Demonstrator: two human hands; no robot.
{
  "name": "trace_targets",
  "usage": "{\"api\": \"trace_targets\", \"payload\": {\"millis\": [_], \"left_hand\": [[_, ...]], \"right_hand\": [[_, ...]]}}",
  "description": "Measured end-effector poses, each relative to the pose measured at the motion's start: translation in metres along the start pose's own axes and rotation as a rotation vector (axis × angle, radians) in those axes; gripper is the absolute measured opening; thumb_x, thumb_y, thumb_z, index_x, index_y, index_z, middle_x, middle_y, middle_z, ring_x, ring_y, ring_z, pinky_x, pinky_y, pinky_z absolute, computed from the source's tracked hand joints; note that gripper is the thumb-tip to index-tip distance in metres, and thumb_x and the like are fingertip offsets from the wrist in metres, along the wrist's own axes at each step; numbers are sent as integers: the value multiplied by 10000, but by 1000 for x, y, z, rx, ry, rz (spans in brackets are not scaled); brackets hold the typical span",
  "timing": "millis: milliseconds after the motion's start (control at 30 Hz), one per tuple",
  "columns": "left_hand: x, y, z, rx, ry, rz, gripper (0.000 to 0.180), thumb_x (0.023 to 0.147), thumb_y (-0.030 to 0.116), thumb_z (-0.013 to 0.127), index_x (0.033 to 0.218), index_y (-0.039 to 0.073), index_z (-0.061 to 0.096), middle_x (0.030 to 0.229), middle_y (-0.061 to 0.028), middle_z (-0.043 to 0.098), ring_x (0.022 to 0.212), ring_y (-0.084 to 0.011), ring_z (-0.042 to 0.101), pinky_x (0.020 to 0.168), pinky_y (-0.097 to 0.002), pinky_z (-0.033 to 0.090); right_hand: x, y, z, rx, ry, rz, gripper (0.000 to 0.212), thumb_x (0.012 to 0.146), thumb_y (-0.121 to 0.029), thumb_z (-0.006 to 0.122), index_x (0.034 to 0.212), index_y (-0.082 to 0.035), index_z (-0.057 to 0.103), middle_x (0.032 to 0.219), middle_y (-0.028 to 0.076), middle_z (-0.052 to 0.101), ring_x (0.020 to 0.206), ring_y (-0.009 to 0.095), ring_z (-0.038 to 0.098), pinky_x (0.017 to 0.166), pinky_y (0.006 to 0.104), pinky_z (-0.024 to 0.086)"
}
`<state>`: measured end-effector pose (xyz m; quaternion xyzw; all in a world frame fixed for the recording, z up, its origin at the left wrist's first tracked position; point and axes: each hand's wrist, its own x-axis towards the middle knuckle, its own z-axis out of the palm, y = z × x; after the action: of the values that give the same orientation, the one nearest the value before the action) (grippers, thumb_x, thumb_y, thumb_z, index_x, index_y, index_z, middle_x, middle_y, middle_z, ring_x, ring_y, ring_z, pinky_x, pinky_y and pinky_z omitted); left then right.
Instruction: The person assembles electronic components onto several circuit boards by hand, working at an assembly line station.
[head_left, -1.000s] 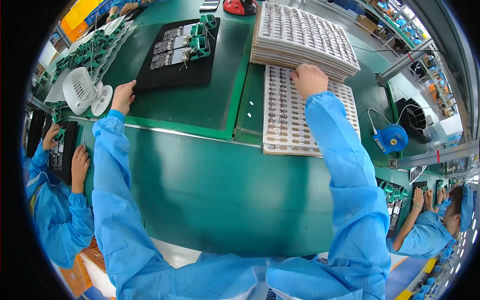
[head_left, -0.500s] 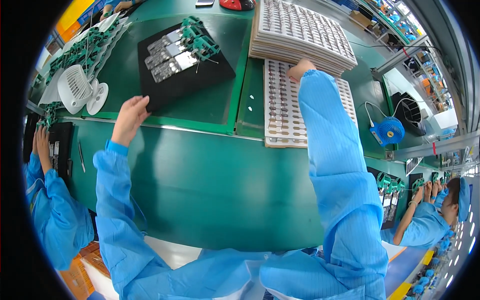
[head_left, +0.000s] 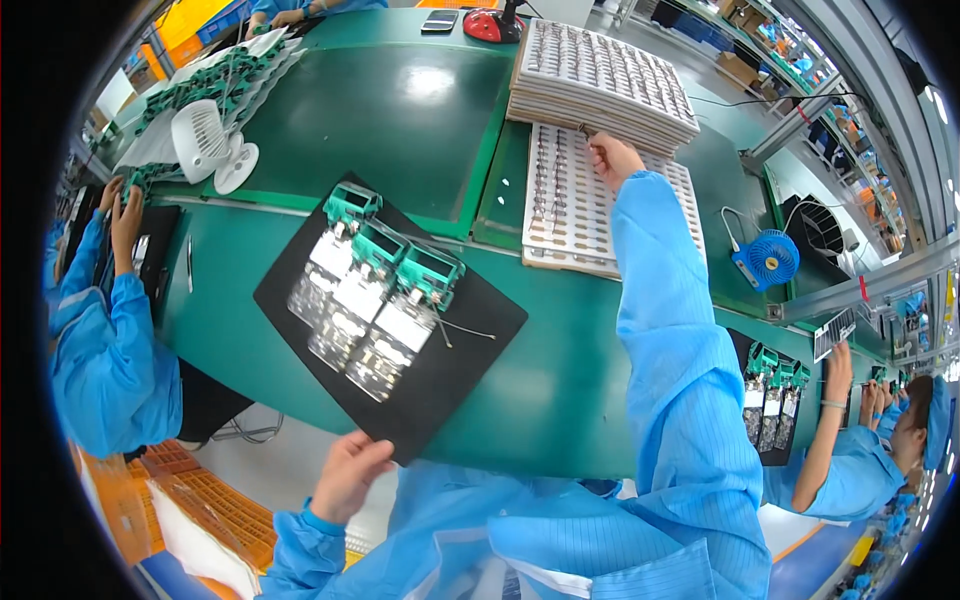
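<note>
My left hand (head_left: 352, 472) pinches the near corner of a black mat (head_left: 465, 370), which lies tilted at the table's near edge. Three circuit boards (head_left: 362, 305) rest side by side on the mat, green clip-like holders (head_left: 428, 275) at their far ends and thin wires at the right one. My right hand (head_left: 615, 160) is over a white tray (head_left: 612, 235) with rows of small metal parts and cut-out slots. Its fingertips are closed on a small dark part (head_left: 587, 130), too small to name. Behind it stands a stack of similar trays (head_left: 605, 65).
A white fan (head_left: 205, 140) stands at the left beside a pile of green holders (head_left: 220, 85). A blue fan (head_left: 770, 260) is at the right. Co-workers' arms (head_left: 130, 235) work on both sides. A phone (head_left: 439, 21) and a red-black device (head_left: 492, 25) lie at the back.
My left hand has pulled the black mat with its boards from the far mat area to the near edge. My right hand has lifted slightly off the tray, now with a small part in its fingertips.
</note>
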<state>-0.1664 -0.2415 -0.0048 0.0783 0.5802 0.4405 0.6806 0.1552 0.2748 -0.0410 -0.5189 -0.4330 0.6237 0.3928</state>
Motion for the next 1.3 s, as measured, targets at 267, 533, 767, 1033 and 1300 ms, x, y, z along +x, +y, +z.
{"api": "trace_targets", "payload": {"millis": [267, 533, 767, 1033, 1300], "left_hand": [[-22, -32, 97, 133, -301, -489, 416, 924, 229, 700, 1165, -102, 629, 1148, -155, 691, 1037, -203, 669, 906, -313, 545], [4, -141, 247, -56, -464, -281, 415, 940, 302, 684, 1202, -17, 634, 1222, -98, 664, 1161, -153, 601, 989, -260, 445], [23, -136, 246, 170, -749, -455, 335, 1012, 324, 571, 1180, 54, 677, 1192, -69, 672, 1103, -156, 610, 924, -298, 487], [30, -12, 215, 864, -430, 1096, 127, 890, -5, 643, 1010, 8, 684, 928, -111, 644, 841, -190, 651, 695, -301, 527], [62, 24, 232, 642, -529, 761, 165, 879, -37, 666, 1044, -24, 661, 986, -93, 632, 909, -141, 657, 775, -256, 570]], "right_hand": [[-177, -63, 2, 37, -462, -98, 111, 936, -225, 592, 908, -118, 598, 842, -55, 548, 705, 31, 474, 565, 172, 361], [-363, -52, -83, -205, -559, -88, 132, 933, -213, 583, 911, -93, 631, 821, -5, 655, 617, 52, 603, 531, 189, 414], [-397, 9, -56, -61, -425, 49, 126, 933, -219, 582, 909, -99, 614, 809, 25, 687, 605, 70, 615, 526, 190, 419], [-396, 54, -54, 316, -419, 149, 125, 912, -196, 565, 900, -72, 564, 727, 83, 633, 540, 104, 535, 484, 216, 390], [-366, 52, -36, 285, -520, 262, 109, 909, -168, 591, 896, -62, 614, 738, 77, 664, 565, 101, 585, 497, 208, 429]]}}
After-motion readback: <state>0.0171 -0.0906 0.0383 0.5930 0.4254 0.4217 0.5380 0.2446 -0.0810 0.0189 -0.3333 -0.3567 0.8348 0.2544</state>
